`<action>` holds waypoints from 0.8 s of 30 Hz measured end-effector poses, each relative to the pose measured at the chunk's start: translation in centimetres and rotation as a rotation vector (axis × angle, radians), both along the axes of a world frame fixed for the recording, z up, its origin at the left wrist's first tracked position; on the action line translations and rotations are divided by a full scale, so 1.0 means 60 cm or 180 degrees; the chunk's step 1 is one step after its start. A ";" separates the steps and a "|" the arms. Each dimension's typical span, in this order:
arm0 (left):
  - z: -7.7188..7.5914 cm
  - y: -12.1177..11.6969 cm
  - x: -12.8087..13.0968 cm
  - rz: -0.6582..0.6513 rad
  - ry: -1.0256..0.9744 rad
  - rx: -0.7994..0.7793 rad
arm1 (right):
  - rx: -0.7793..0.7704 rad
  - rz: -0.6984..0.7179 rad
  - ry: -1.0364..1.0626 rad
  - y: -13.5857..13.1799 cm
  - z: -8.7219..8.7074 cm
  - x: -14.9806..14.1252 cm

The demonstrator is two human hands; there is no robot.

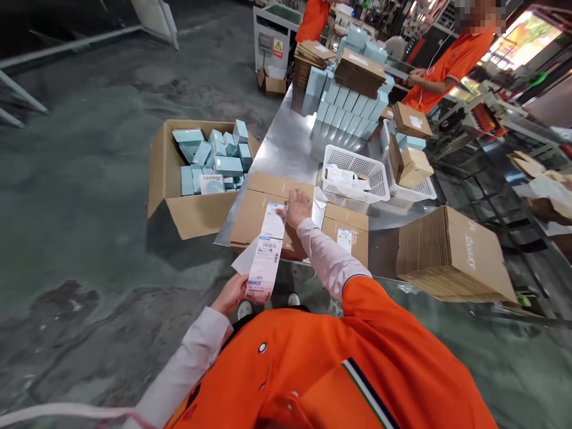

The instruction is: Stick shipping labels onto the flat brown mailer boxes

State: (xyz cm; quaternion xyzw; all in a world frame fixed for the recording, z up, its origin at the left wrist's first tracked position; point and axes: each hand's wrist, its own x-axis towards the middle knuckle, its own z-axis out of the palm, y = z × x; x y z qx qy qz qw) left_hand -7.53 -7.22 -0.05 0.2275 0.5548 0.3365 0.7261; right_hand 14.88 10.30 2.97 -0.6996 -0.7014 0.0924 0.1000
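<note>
My left hand point(231, 294) is closed on the lower end of a strip of printed shipping labels point(267, 260), below the table's front edge. The strip's upper end lies over a flat brown cardboard box point(252, 208), and a white piece of backing paper hangs out to its left. On the same box rests my right hand point(297, 208), fingers spread, the thumb touching the edge of the top label. Just to the right of that hand lies another flat box point(333, 223) bearing a white label point(344, 239).
Left of the metal table point(279, 152), an open carton point(157, 170) holds several light-blue boxes. White baskets point(379, 179) and stacked blue boxes point(346, 104) stand farther back. Folded cartons point(473, 256) lean at right. A co-worker point(451, 62) in orange stands beyond the table.
</note>
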 end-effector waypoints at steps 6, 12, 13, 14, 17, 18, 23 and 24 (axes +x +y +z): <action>-0.002 -0.043 -0.063 -0.0792 0.1465 0.1042 | -0.0487 0.1625 -0.0491 0.036 -0.016 0.008; 0.047 0.058 -0.042 -0.0911 0.2750 0.3070 | -0.0153 0.2989 -0.0165 -0.117 -0.045 -0.024; 0.054 0.085 -0.029 -0.0745 0.2968 0.3141 | -0.0179 0.3127 0.0022 -0.144 -0.049 -0.019; 0.059 0.113 -0.016 -0.0600 0.3137 0.3070 | -0.0169 0.2972 0.0246 -0.164 -0.053 -0.010; 0.057 0.193 0.021 -0.0437 0.3325 0.2343 | 0.0086 0.0847 0.0929 -0.179 -0.063 0.028; 0.052 0.214 0.030 -0.0465 0.3264 0.2083 | 0.0079 -0.0001 0.1101 -0.175 -0.068 0.040; 0.037 0.244 0.054 -0.0545 0.3257 0.1824 | -0.0510 -0.1342 0.1863 -0.165 -0.099 0.065; 0.040 0.237 0.059 -0.0500 0.3223 0.1820 | -0.0426 -0.1370 0.1993 -0.171 -0.099 0.070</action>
